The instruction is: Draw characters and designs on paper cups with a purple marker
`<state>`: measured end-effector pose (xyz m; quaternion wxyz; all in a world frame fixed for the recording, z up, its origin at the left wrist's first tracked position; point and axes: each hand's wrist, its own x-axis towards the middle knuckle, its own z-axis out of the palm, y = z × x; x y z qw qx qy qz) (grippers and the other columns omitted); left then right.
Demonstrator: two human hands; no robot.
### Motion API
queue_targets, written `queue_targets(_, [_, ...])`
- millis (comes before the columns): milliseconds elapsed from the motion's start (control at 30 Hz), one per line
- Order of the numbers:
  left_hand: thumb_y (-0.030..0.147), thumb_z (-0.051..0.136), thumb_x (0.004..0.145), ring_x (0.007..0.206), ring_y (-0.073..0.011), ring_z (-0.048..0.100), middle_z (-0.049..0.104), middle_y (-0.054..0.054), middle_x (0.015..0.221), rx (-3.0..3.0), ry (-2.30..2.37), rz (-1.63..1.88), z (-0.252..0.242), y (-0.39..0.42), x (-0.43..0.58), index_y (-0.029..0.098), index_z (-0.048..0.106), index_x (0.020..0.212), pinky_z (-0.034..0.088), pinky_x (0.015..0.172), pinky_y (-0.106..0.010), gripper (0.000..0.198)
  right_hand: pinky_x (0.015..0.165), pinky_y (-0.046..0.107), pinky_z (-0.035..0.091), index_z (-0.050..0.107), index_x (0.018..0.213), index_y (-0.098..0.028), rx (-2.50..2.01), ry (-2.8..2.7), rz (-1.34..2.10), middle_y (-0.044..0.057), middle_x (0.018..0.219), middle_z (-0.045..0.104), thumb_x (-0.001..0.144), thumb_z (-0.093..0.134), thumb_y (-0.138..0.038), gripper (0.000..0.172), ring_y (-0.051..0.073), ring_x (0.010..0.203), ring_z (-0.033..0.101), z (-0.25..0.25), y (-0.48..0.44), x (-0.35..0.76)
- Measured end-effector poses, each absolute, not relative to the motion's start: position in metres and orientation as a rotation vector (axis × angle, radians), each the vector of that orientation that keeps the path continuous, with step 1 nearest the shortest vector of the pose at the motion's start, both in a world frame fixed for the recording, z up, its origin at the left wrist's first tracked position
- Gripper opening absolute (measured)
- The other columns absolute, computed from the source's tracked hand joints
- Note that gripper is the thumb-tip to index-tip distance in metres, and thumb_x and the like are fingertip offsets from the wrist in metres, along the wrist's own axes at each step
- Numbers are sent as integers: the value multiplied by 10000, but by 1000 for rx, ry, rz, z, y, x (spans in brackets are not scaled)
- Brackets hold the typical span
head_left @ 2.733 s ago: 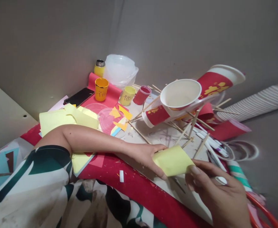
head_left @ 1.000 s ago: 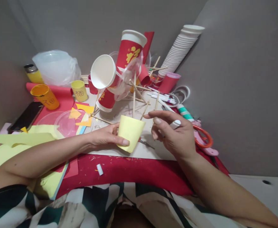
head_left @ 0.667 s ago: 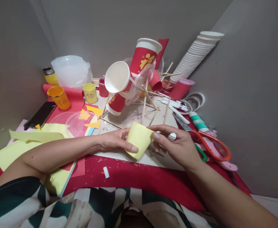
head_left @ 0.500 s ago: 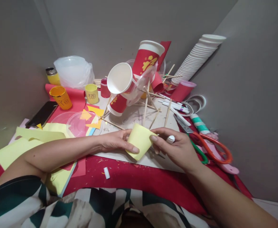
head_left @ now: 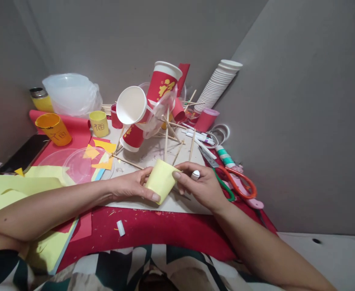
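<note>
My left hand (head_left: 132, 186) is closed around a small yellow paper-covered cup (head_left: 161, 180), its thumb lying across the lower side. The cup is tilted, and the side facing me is plain. My right hand (head_left: 200, 184) pinches the cup's right edge between thumb and fingertips. A pen (head_left: 195, 175) with a white end is tucked in that same hand; most of it is hidden by the fingers. Behind the hands stands a frame of wooden sticks (head_left: 166, 139) carrying red and white paper cups (head_left: 162, 83). A short white cap (head_left: 121, 228) lies on the red cloth below.
Orange-handled scissors (head_left: 241, 182) lie to the right beside a green and white roll (head_left: 225, 157). A stack of white cups (head_left: 218, 85) leans on the wall. At left are a phone (head_left: 22, 154), yellow paper sheets (head_left: 45, 250), an orange cup (head_left: 54, 129) and a yellow cup (head_left: 99, 123).
My view has turned to the right, so everything sits further left in the picture. Both hands keep their hold on the yellow cup, with hardly any other movement.
</note>
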<state>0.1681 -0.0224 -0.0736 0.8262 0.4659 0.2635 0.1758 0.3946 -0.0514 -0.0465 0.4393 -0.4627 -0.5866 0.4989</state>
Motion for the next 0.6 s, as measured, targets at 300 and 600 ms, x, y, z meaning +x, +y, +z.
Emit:
queue_targets(300, [298,981,635,1236,-235,589,642,-106,1392,1032,570,366,-70,-23,170,191,458,1464,449,1031,-346,986,434,219,378,700,884,-173,-1156,-1470,1243,-43,489,583,806,821,-578,430,100,412,497,-49,-51,396])
queue_targets(600, [354,973,651,1246,-247,550,613,-96,1367,1070,558,378,-76,-22,169,203,447,1472,441,1021,-346,986,419,217,352,704,876,-174,-1143,-1473,1244,-34,471,582,800,824,-603,451,99,398,481,-48,-48,397])
